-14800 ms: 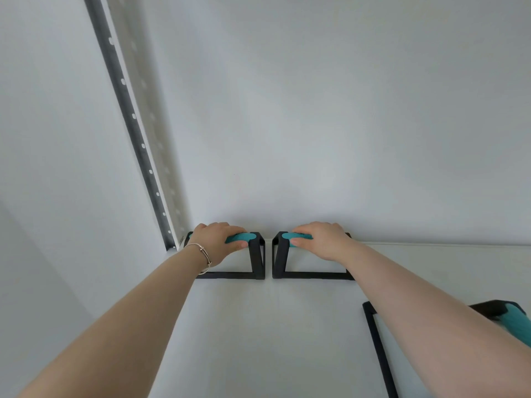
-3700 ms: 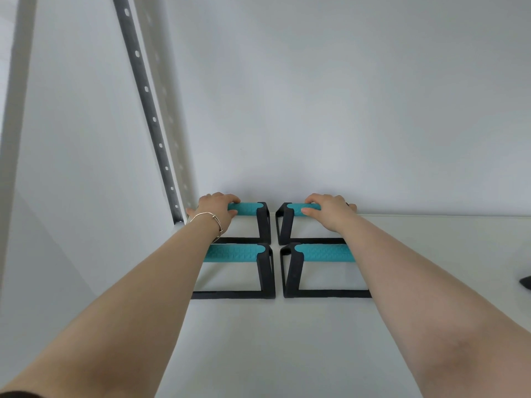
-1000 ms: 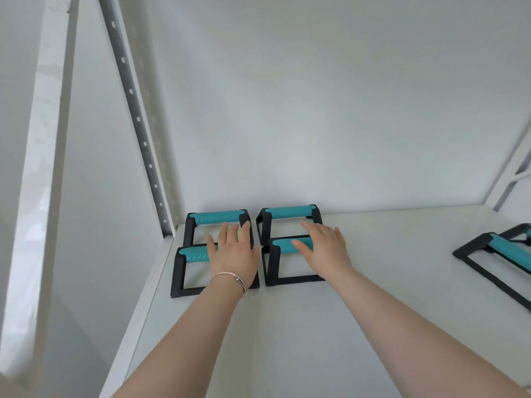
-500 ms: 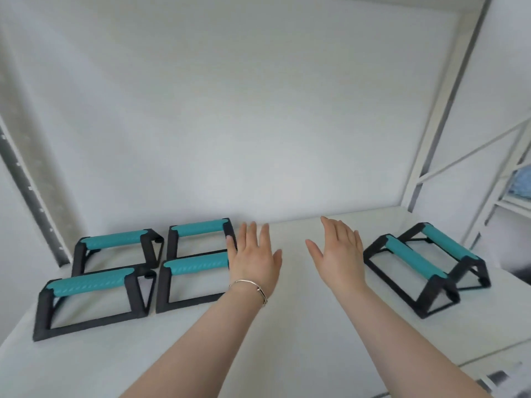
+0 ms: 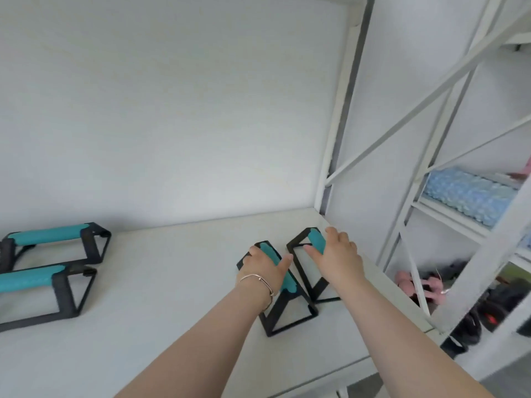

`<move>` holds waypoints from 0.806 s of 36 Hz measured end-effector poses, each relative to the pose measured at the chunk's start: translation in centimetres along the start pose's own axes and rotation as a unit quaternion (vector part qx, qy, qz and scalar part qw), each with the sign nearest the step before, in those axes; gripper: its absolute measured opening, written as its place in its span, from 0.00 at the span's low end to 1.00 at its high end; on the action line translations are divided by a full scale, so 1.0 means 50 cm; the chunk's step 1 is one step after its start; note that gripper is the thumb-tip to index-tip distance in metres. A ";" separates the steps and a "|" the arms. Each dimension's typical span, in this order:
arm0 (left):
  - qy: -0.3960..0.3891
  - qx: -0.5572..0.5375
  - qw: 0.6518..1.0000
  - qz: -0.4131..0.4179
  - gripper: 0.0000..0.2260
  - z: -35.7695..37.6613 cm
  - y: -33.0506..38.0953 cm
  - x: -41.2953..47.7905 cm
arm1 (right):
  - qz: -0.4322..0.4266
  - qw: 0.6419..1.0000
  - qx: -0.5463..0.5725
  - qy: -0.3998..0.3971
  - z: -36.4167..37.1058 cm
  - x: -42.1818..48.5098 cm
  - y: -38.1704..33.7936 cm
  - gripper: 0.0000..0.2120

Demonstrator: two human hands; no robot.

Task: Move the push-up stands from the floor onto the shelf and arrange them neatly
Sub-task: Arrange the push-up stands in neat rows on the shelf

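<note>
Two black-framed push-up stands with teal grips stand side by side, angled, at the right end of the white shelf [image 5: 172, 282]. My left hand [image 5: 264, 267], with a bracelet on the wrist, wraps around the grip of the nearer stand [image 5: 283, 294]. My right hand [image 5: 334, 255] closes over the grip of the farther stand [image 5: 314, 239]. Both stands rest on the shelf. At the left edge stand two more of them, one behind [image 5: 57, 242] and one in front [image 5: 37, 291], with another partly cut off by the frame edge.
A white upright post [image 5: 334, 156] with diagonal braces bounds the shelf on the right. Beyond it, a neighbouring rack holds a light blue textured roller [image 5: 465, 199] and, lower down, pink and dark items [image 5: 425, 285]. The shelf's front edge runs below my forearms.
My view has swung right. Both hands, open and flat in the air half a second ago, have reached the two right-hand stands and closed on their teal grips.
</note>
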State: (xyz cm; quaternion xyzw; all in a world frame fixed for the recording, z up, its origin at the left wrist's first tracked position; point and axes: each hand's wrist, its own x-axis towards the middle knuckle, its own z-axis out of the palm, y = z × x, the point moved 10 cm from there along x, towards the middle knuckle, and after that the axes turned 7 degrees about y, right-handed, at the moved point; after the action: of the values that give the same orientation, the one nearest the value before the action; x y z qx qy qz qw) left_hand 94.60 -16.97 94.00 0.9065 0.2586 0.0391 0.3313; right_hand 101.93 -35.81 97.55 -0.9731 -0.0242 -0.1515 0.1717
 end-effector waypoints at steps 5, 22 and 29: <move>0.009 -0.081 0.996 -0.042 0.37 0.037 -0.001 0.003 | 0.012 0.996 0.056 -0.065 0.050 0.014 0.020 0.36; -0.053 -0.160 0.985 -0.030 0.28 -0.041 -0.110 0.004 | 0.000 0.972 0.098 -0.212 0.121 0.027 0.000 0.25; -0.028 -0.024 0.997 0.063 0.20 -0.204 -0.221 -0.016 | -0.099 0.957 0.077 -0.262 0.122 -0.065 -0.133 0.19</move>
State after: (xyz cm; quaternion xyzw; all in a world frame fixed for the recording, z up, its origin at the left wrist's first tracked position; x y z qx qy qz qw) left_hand 86.53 -4.32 95.17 0.9135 0.1908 0.0404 0.3571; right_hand 99.93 -27.48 93.29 -0.9553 -0.1758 0.0952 0.2176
